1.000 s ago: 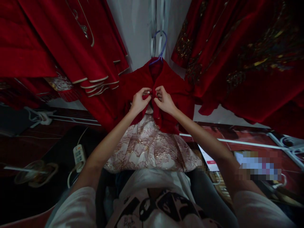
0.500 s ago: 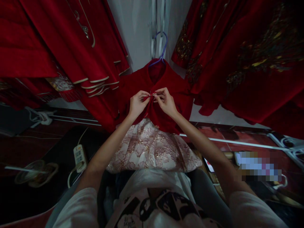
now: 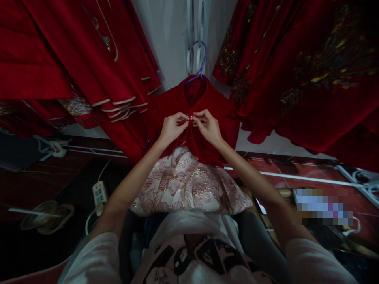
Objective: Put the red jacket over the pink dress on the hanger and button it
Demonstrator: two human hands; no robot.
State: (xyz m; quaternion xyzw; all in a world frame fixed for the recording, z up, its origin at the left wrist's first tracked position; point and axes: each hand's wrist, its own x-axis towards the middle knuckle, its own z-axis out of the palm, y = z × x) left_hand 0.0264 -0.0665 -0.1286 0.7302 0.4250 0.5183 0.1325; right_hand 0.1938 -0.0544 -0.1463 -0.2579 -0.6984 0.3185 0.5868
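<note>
A short red jacket (image 3: 166,98) hangs on a purple hanger (image 3: 203,63) in front of me. Both my hands meet at its front opening, below the collar. With thumb and fingers, my left hand (image 3: 174,125) pinches one side of a small front fastening (image 3: 190,118) that shows red and pale, bead-like bits. My right hand (image 3: 208,125) pinches the other side, its fingertips almost touching the left ones. The exact form of the fastening is too small to tell. Below the jacket, a pale pink, gold-patterned skirt (image 3: 189,185) spreads over my lap.
Red garments with pale trim (image 3: 118,90) hang at left, and red garments with gold embroidery (image 3: 296,114) at right. A power strip (image 3: 100,194) and a plastic cup with a straw (image 3: 40,215) lie at lower left. A white rail (image 3: 302,176) crosses low at right.
The fingertips of both hands have drawn slightly closer together at the fastening. The left hand has shifted a little to the right; the view has moved slightly.
</note>
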